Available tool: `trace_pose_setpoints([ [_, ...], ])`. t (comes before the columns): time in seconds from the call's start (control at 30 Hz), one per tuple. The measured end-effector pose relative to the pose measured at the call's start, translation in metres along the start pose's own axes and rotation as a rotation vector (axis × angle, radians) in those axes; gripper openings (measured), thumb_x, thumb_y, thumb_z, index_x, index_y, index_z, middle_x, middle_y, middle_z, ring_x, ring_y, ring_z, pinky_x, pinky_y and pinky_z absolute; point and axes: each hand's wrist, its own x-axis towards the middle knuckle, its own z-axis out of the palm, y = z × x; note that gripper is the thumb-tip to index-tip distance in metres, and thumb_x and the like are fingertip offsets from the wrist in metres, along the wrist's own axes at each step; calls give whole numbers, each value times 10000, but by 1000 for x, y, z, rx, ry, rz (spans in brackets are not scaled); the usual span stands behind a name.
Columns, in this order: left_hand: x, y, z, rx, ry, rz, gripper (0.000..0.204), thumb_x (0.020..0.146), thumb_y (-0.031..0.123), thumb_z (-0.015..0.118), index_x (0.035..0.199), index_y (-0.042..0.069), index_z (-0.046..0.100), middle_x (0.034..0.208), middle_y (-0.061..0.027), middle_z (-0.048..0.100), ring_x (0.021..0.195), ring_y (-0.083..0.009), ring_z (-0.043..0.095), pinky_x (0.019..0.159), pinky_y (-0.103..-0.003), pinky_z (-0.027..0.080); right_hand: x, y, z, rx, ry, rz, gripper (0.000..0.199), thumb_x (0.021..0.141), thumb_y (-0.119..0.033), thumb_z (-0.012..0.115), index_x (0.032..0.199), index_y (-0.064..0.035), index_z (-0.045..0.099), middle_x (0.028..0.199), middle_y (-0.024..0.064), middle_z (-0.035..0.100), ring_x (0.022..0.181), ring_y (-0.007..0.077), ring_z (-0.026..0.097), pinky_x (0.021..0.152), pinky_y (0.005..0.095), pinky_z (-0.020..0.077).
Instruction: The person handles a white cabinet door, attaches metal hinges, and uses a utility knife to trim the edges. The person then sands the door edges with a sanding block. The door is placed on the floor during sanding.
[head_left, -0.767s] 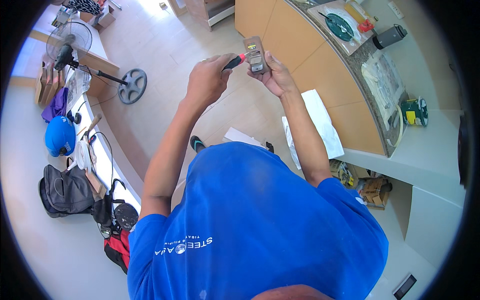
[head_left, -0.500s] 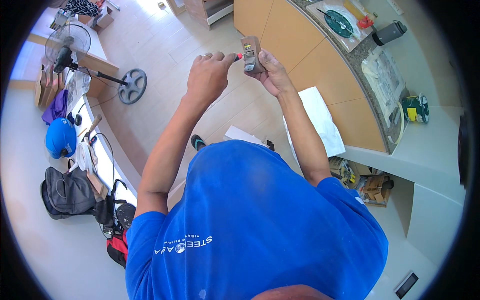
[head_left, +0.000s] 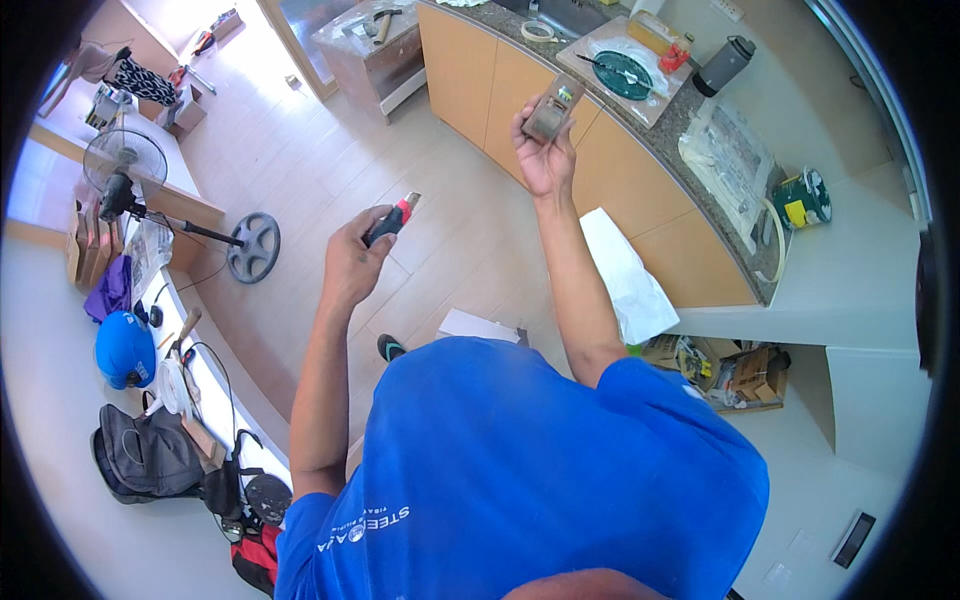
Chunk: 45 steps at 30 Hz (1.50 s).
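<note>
In the head view, the left hand [head_left: 352,262] is gripping a red-and-black screwdriver [head_left: 392,220] with closed fingers, while the right hand [head_left: 545,155] is holding a small grey-brown box [head_left: 553,110] up at twelve o'clock. With tool and box well apart, the work on the box is looking paused or unfinished.

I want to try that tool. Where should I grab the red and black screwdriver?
Grab the screwdriver by its thick black handle, coming from below, as the left hand does. The thin metal tip points up and away, so keep fingers behind the red collar.
</note>
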Motion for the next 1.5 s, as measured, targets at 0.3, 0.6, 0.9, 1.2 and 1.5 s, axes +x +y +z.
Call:
trace_pose_setpoints([
  [0.3,25,33,10,119,120,337,424,917,64,725,1337,91,676,1049,-150,748,920,-312,718,867,-404,549,8,26,3,-267,198,100,623,990,-393,690,1483,-60,504,1415,160,624,1268,324,638,1149,519,504],
  [0.6,71,67,16,595,296,668,348,950,108,660,1291,159,707,1125,-72,723,1037,-290,677,894,-430,499,-4,61,30,-548,158,179,634,937,-420,763,1438,-96,550,1339,97,669,1248,251,654,1091,462,548],
  [0.9,73,71,24,929,397,735,342,893,104,642,1221,165,717,1004,-63,695,983,-276,686,835,-419,510,-7,74,32,-702,157,222,659,938,-408,786,1444,-76,523,1315,69,672,1221,225,663,1093,447,542],
  [1.2,62,71,-36,60,-224,382,411,876,21,749,1284,36,709,1094,-93,757,941,-236,684,906,-401,532,-23,43,17,-602,183,261,684,924,-360,807,1462,-57,512,1357,143,669,1234,275,677,1066,509,581],
  [1.5,35,8,-23,64,-190,113,416,888,34,748,1300,54,696,985,-63,724,915,-155,624,885,-331,508,-6,-41,-14,-1715,267,159,624,914,-67,794,1460,-17,496,1295,168,700,1200,283,688,972,409,580],
])
